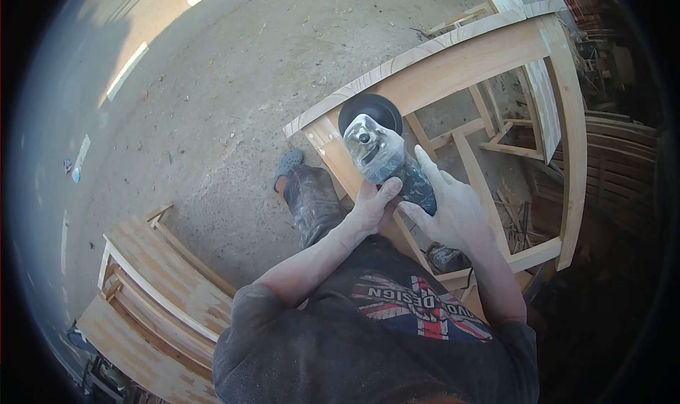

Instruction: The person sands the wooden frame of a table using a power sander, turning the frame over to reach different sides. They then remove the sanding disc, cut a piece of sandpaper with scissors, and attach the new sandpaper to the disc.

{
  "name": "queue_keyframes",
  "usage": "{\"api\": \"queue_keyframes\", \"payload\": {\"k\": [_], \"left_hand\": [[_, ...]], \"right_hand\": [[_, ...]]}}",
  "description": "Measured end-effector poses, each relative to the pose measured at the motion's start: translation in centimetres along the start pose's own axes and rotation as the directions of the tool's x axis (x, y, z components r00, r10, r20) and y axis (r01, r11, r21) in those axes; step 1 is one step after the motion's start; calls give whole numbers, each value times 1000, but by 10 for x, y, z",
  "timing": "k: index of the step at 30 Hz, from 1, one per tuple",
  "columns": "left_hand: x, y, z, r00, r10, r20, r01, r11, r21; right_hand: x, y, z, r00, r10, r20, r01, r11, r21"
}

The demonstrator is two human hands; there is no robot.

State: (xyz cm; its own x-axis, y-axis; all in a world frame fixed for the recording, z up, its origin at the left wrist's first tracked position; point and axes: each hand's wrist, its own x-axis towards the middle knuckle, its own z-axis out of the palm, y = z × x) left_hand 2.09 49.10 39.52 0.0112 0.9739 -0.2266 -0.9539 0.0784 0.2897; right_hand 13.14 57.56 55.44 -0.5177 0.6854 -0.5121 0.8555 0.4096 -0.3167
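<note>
Fingers of my left hand (372, 206) clasp the grey angle grinder (379, 156); my right hand (453, 216) rests splayed at three o'clock. I'd keep its black round disc (370, 110) flat.

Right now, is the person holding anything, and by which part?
A grinder. The left hand grips its body from the side. The right hand lies over its rear end, fingers spread.
</note>
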Motion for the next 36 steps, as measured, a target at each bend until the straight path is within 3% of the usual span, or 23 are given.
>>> {"api": "queue_keyframes", "payload": {"k": [2,3,13,31,36], "left_hand": [[-11,-1,-8,996,70,-58,-71,997,-20],[-13,1,-18,999,21,-40,-22,999,-37],[-19,0,-25,997,49,-58,-55,992,-116],[33,1,40,993,-95,69,96,995,-23],[62,-1,64,977,-123,173,109,990,89]], "right_hand": [[6,-10,2,999,-3,45,4,1000,-31],[7,-14,3,995,0,99,6,998,-60],[12,-28,4,990,17,143,-1,994,-113],[-14,10,-28,984,92,-153,-79,993,90],[-19,22,-43,957,125,-261,-77,979,189]]}}
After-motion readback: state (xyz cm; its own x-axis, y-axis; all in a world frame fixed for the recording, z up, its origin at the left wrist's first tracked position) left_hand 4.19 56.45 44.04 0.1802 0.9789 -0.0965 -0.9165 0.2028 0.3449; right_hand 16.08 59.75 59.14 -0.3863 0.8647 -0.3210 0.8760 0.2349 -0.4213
